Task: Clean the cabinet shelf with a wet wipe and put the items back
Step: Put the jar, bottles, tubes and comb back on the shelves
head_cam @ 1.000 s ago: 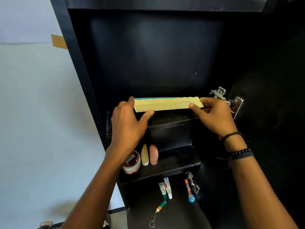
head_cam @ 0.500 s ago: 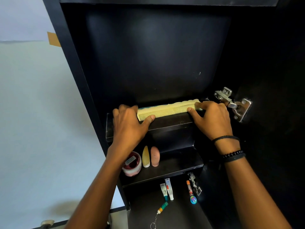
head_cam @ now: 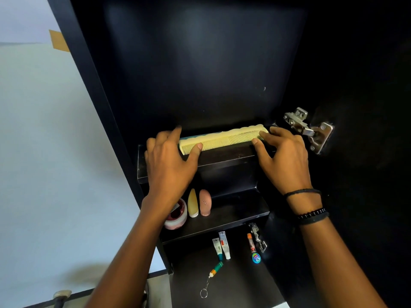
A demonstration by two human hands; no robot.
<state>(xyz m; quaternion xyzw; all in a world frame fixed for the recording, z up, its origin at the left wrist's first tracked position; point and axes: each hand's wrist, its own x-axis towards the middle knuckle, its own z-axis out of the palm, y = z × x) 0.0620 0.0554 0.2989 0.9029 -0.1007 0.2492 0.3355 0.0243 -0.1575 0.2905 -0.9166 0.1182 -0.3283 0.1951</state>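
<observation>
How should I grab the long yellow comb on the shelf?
Pinch the comb at both ends, reaching in from the front, like the left hand and right hand do. It lies flat and long, teeth toward you; one middle grip might tip it.

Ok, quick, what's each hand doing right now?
Left hand: pinches the comb at its left end.
Right hand: pinches the comb at its right end.

Pale matt plastic comb (head_cam: 223,138) on glossy black shelf (head_cam: 222,160); shiny metal hinge (head_cam: 311,132).
</observation>
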